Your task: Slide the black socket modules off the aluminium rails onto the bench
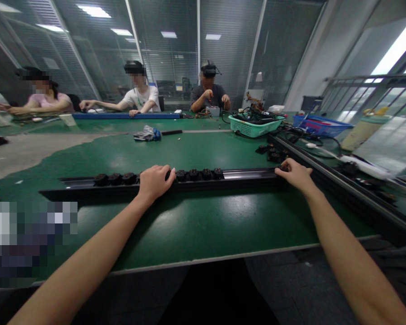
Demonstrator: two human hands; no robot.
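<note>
A long black rail lies crosswise on the green table, its channel facing up. Several round black socket modules sit in a row along its left and middle part; the right stretch shows bare shiny metal. My left hand is closed over the rail amid the row, hiding some modules under its fingers. At the rail's right end, my right hand pinches a small black socket module, partly covered by the fingers. Beyond that hand lies a small pile of loose black modules.
Another long black rail runs along the right side beside cables and a white power strip. Farther back stand a green basket of cables and a blue basket. Gloves lie mid-table. Several co-workers sit across the table.
</note>
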